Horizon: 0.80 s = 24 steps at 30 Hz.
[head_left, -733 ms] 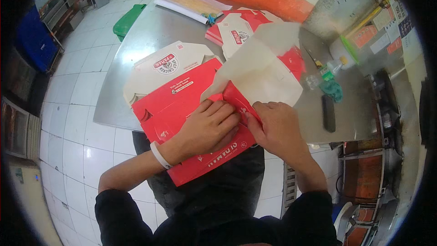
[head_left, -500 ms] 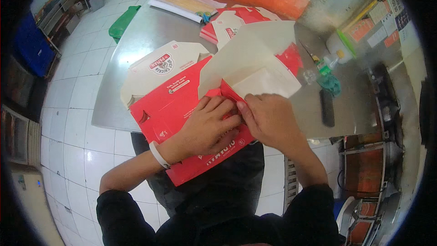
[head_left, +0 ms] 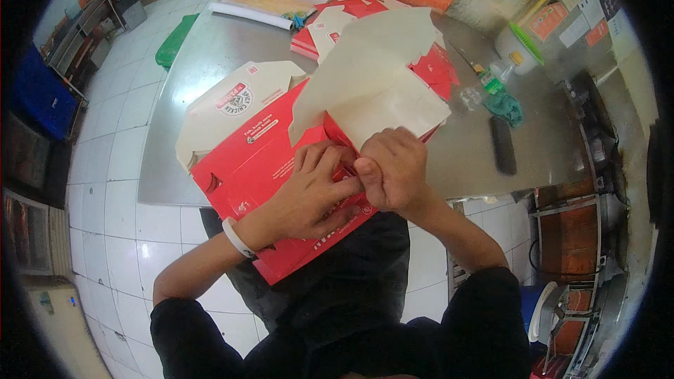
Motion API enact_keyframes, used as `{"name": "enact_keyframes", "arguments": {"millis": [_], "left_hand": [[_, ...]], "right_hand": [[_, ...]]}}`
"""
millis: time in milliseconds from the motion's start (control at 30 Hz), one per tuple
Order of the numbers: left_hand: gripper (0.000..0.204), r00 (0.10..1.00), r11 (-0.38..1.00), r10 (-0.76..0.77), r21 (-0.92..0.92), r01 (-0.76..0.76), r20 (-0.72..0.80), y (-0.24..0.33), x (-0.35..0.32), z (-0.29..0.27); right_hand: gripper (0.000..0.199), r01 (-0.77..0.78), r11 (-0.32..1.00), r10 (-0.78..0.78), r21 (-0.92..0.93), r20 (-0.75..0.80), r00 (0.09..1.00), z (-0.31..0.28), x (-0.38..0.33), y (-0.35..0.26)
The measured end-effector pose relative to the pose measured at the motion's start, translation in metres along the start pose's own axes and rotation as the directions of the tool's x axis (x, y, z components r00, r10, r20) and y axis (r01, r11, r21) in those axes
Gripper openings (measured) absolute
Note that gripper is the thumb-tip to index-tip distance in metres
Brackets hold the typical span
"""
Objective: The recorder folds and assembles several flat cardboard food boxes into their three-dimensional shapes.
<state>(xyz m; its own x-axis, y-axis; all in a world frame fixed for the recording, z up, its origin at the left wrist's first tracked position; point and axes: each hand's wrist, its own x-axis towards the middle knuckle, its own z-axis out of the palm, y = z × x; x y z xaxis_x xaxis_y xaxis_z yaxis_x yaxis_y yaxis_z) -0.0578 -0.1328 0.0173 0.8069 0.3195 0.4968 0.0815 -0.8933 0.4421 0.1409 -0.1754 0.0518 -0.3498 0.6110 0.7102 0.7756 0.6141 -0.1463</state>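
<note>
A partly folded cardboard food box with a white inside (head_left: 368, 63) stands before me, one panel raised toward the far side. My right hand (head_left: 393, 168) is closed on the near corner of this box, the thumb pressing on a folded red edge. My left hand (head_left: 312, 186) curls its fingers over the same corner, right beside the other hand; its fingertips are partly hidden. Beneath and to the left lies flat red and white box cardboard (head_left: 242, 154), overhanging the near edge of the table. Where the two pieces meet is covered by my hands.
The steel table (head_left: 467, 158) carries more red and white cardboard (head_left: 365, 7) at the back, a paper-wrapped stack (head_left: 263, 7) and scissors (head_left: 298, 21). On the right are a clear bottle (head_left: 502, 70), a green cloth (head_left: 504, 107), a dark oblong object (head_left: 502, 144) and a green-lidded tub (head_left: 519, 45).
My right hand has shifted slightly left and toward the far side, its fist turning at the corner. The box's raised panel has tilted left. The view has shifted a little.
</note>
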Motion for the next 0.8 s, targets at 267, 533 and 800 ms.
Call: {"name": "enact_keyframes", "arguments": {"millis": [267,533,800], "left_hand": [[0.072,0.97,0.995,0.012,0.098,0.013,-0.244,-0.008,-0.002,0.002],[0.081,0.951,0.957,-0.214,0.146,0.25,-0.222,-0.006,0.008,0.007],[0.076,0.943,0.941,-0.26,0.167,0.295,-0.207,-0.007,0.009,0.01]], "right_hand": [[0.02,-0.33,0.942,0.326,-0.053,-0.071,0.943,-0.05,0.005,0.049],[0.036,-0.611,0.767,0.61,0.195,0.075,0.789,-0.039,-0.018,0.107],[0.036,-0.61,0.788,0.603,0.081,0.096,0.792,-0.038,-0.011,0.105]]}}
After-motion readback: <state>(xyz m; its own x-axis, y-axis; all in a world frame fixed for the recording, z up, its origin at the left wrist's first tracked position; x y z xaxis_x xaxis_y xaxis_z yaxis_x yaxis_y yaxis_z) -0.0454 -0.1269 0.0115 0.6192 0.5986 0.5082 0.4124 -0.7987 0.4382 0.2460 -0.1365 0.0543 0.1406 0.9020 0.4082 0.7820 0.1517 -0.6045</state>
